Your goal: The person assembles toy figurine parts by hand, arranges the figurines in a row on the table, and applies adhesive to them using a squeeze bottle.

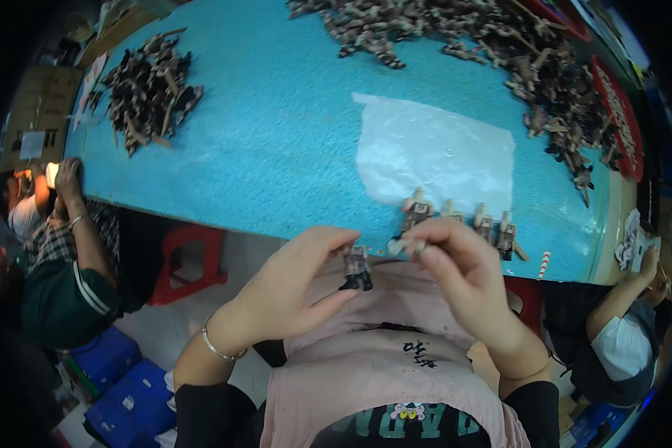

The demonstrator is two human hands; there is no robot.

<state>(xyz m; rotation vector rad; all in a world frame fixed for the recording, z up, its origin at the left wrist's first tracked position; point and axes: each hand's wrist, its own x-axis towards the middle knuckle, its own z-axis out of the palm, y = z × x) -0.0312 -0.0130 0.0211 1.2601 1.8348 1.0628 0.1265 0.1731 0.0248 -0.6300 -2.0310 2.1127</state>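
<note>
My left hand (295, 287) pinches a small toy figure body (357, 267), grey above with black legs, just below the table's near edge. My right hand (459, 269) is right beside it and holds a small pale part (398, 245) between thumb and fingertips, close to the figure's top. A thin bracelet circles my left wrist. Several finished-looking small figures (463, 216) stand in a row at the near edge of the blue table (276, 127), just above my right hand.
A clear plastic sheet (433, 153) lies on the table behind the row. Piles of dark brown figure parts lie at the far left (149, 89) and far right (530, 52). Other people sit at left (60, 254) and right (620, 328). A red stool (190, 261) and blue crates (119, 381) stand below.
</note>
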